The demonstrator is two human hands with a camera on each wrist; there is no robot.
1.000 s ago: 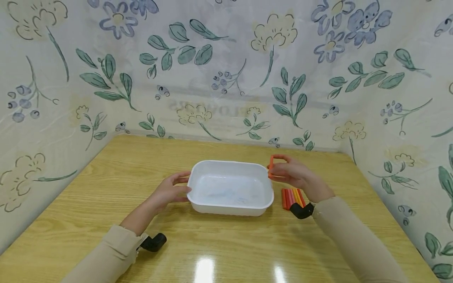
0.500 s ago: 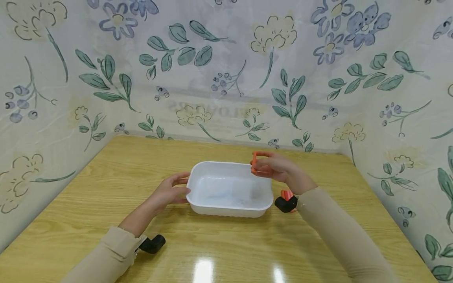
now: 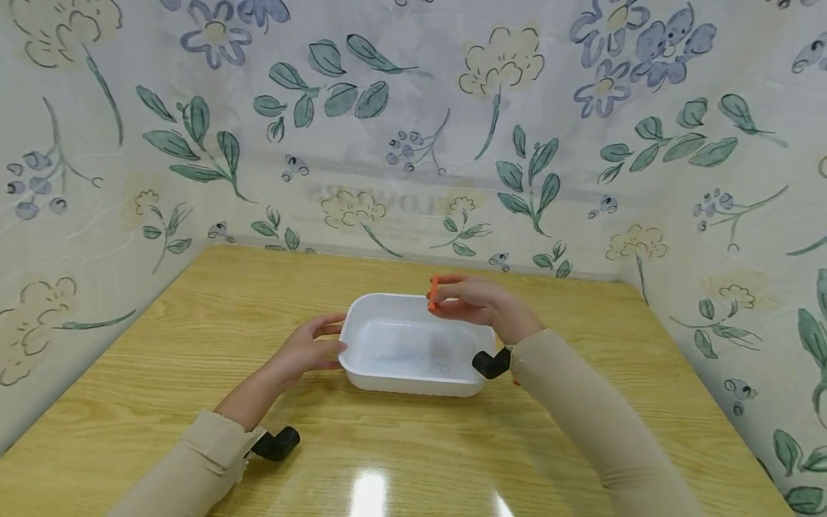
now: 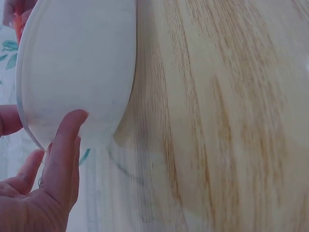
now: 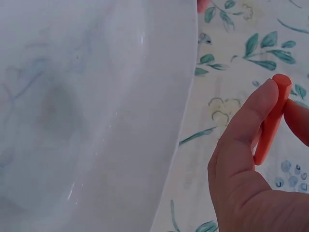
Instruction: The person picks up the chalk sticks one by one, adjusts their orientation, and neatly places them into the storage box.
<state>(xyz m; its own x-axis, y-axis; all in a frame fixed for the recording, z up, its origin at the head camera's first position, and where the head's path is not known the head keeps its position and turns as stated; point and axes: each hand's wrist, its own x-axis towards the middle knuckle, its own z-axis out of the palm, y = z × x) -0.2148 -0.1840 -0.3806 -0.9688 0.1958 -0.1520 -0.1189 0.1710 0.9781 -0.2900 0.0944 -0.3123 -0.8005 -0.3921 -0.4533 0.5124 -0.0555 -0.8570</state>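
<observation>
A white rectangular tub (image 3: 413,384) stands on the wooden table, and its inside looks bare. My left hand (image 3: 311,347) is at its left end. In the left wrist view, fingers touch the outer wall (image 4: 72,63) and the rim. My right hand (image 3: 478,301) is raised over the tub's far right part. Between thumb and fingers it pinches a short orange-red stick (image 5: 273,118), held nearly upright. The stick has a flat end and no visible wrapper. In the head view the stick (image 3: 433,293) is above the tub's back rim.
A small bit of the coloured sticks (image 3: 516,382) shows to the tub's right; the right forearm hides the others. Each sleeve cuff carries a black wrist mount (image 3: 492,364). A floral cloth (image 3: 413,129) encloses the table's (image 3: 388,445) back and sides.
My right hand has moved left with the orange-red stick, from beside the tub's right end to over its back rim. Its arm now covers most of the other sticks. The left hand stays put.
</observation>
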